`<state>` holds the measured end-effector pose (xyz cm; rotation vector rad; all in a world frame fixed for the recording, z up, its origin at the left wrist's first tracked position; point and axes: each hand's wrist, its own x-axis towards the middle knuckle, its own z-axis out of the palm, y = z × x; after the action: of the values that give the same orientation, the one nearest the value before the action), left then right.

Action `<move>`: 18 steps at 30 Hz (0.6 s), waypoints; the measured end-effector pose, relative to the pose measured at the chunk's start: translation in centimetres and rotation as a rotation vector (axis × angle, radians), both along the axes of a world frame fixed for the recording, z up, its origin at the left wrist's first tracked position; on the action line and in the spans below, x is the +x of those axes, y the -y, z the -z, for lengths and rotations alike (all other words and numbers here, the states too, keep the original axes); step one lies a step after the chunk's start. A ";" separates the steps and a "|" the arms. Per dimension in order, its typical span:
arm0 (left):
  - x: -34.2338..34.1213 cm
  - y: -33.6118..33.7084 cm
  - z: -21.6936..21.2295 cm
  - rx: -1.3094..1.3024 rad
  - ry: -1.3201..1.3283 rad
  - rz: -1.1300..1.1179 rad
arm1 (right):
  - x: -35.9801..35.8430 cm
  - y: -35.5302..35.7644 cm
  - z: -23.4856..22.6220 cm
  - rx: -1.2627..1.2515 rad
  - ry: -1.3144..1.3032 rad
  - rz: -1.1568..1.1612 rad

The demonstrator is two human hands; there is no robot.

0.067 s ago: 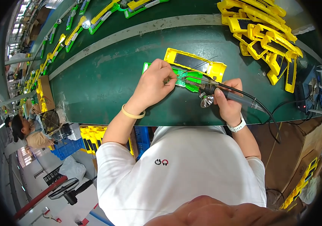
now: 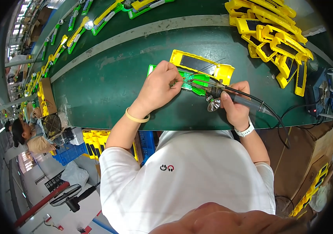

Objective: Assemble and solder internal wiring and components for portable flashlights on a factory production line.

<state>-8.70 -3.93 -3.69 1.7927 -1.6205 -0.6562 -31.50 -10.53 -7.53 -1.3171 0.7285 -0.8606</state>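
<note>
My right hand (image 2: 236, 106) is wrapped round the dark handle of a soldering iron (image 2: 244, 102). The iron's tip reaches left to a green circuit board (image 2: 188, 80) in a bright green housing (image 2: 200, 82). Over the left part of that housing lies my left hand (image 2: 161, 86), its fingertips pinched on a thin wire (image 2: 173, 87) beside the tip; the exact grip is partly hidden. A small silver reflector lamp (image 2: 213, 104) sits below the iron. Just behind the board, a yellow casing (image 2: 195, 64) with a dark panel lies on the table, thin black leads crossing it.
A heap of yellow casings (image 2: 271, 39) lies at the far right. Beside it stands a dark soldering station (image 2: 315, 103) with a trailing cable. Beyond a grey strip (image 2: 135, 34), several green-and-yellow lamp assemblies (image 2: 78, 33) line the back left. A person (image 2: 32, 134) is at the far left.
</note>
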 end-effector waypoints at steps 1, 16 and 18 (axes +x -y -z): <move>0.1 0.0 0.0 0.006 0.005 0.011 | 0.1 0.0 -0.1 0.001 -0.001 -0.001; 0.0 0.4 -0.6 0.042 0.032 0.037 | -0.3 0.3 -0.4 0.044 0.119 0.052; -0.1 0.5 -0.7 0.054 0.044 0.038 | -0.3 0.2 -0.4 0.046 0.113 0.054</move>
<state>-8.77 -4.42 -3.03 1.8308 -1.6845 -0.6877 -31.83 -10.75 -7.15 -1.2025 0.6935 -0.9485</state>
